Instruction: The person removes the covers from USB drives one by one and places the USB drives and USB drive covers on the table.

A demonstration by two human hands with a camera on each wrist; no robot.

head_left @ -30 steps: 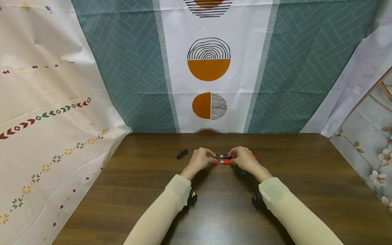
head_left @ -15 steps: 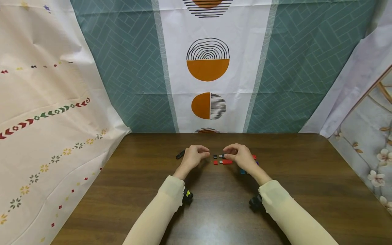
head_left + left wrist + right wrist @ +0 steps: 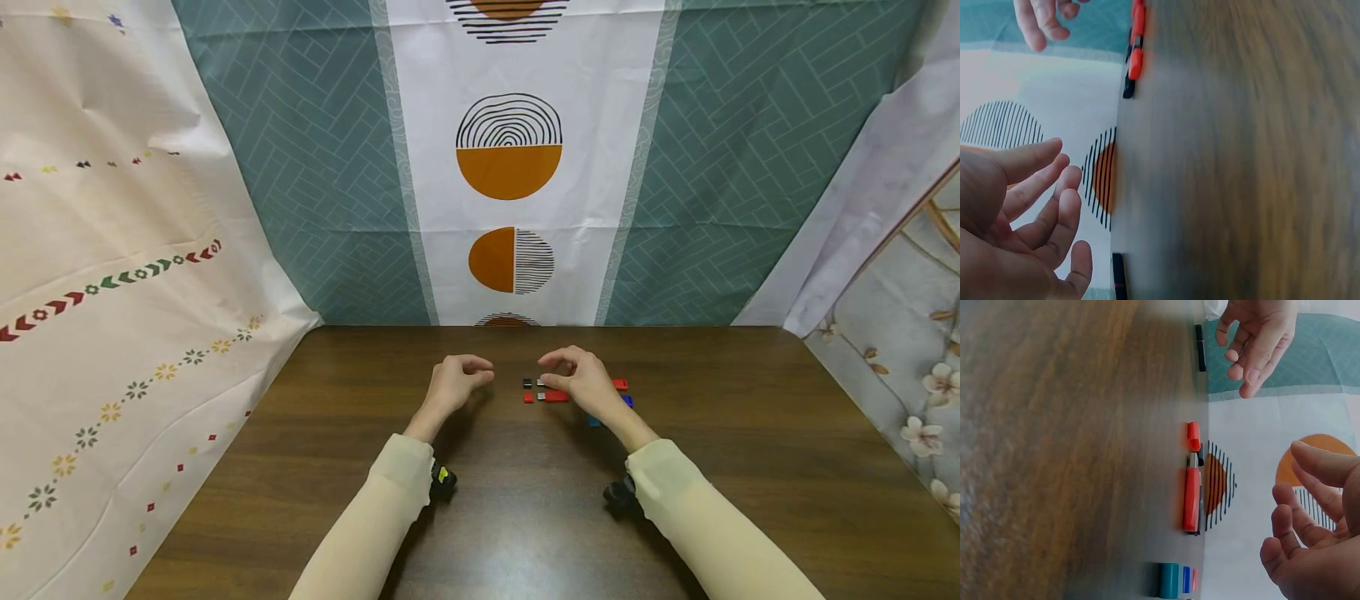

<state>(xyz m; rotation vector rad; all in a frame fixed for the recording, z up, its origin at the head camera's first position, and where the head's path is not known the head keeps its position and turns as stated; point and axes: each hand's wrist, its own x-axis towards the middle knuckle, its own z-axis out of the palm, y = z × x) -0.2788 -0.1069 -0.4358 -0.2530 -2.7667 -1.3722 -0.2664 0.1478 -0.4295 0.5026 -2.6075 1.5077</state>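
My left hand hovers over the table with loosely bent fingers and holds nothing. To its right lie a small black cap and a red cap, each lined up with an uncapped USB stick. The red USB stick shows its metal plug pointing left. Behind it is a black USB stick, mostly covered by my right hand in the head view. That hand hangs above the sticks, thumb and fingers apart. Another black stick lies beside the left hand, hidden behind it in the head view.
Right of the right hand lie a red piece, a blue piece and a teal piece, partly covered by the wrist. The brown wooden table ends at a patterned curtain.
Both hands have come away from the two caps and sticks, uncovering them. The left hand has drawn left, over the black stick; the right hand has risen slightly.
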